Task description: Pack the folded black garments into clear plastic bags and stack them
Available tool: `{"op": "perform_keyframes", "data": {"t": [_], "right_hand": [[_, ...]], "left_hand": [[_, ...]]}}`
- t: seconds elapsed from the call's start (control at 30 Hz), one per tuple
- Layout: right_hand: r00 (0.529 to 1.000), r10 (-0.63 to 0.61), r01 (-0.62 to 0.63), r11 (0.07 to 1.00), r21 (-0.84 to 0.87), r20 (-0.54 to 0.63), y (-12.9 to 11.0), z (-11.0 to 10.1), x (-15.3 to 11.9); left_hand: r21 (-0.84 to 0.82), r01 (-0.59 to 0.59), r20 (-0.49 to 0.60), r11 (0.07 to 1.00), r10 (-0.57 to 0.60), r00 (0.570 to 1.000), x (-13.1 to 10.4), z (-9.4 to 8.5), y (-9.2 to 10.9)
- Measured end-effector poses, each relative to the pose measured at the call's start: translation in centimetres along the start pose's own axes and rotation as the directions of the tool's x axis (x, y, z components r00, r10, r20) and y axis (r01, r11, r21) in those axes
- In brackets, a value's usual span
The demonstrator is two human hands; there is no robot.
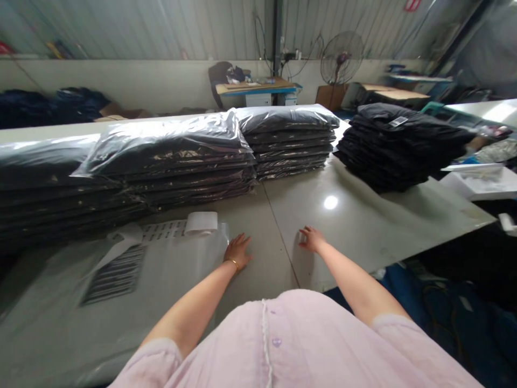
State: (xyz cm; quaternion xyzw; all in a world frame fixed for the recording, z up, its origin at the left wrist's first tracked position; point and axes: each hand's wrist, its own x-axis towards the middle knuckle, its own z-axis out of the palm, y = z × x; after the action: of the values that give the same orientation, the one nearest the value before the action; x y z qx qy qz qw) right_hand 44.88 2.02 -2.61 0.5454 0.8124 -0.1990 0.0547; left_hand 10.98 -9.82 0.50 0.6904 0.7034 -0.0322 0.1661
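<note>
My left hand (238, 251) rests palm down with its fingers apart, at the right edge of a stack of clear plastic bags (169, 285) lying flat. My right hand (312, 238) hovers just over or touches the table; its fingers are loosely bent and apart, and I see nothing held in them. On the bags sits a roll of white printed labels (202, 223), with its strip (163, 230) trailing to the left. Beyond my hands stand piles of dark folded garments in clear bags (177, 151). Unbagged black garments (398, 145) are heaped at the right.
The pale tabletop (347, 226) has a seam between my hands and an edge at right. Bagged garments (291, 140) line its far side. A white box (480, 182) stands at far right, with dark blue cloth (424, 318) below. A fan (342, 58) stands behind.
</note>
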Motion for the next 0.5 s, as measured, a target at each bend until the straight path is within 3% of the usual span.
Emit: {"op": "perform_keyframes", "data": {"t": [0.13,0.27,0.5], "right_hand": [[0.997,-0.005,0.004,1.000,0.014,0.080,1.2,0.5,-1.0],[0.991,0.037,-0.040,0.999,0.018,0.126,0.7,0.8,-1.0],[0.990,0.086,-0.089,0.996,0.029,0.110,-0.8,1.1,-1.7]], "left_hand": [[-0.008,0.006,0.152,1.000,-0.005,0.988,0.9,1.1,1.8],[-0.012,0.031,0.152,0.999,-0.029,0.988,1.0,0.9,2.0],[-0.024,0.042,0.172,0.999,-0.038,0.984,0.8,0.5,1.5]]}}
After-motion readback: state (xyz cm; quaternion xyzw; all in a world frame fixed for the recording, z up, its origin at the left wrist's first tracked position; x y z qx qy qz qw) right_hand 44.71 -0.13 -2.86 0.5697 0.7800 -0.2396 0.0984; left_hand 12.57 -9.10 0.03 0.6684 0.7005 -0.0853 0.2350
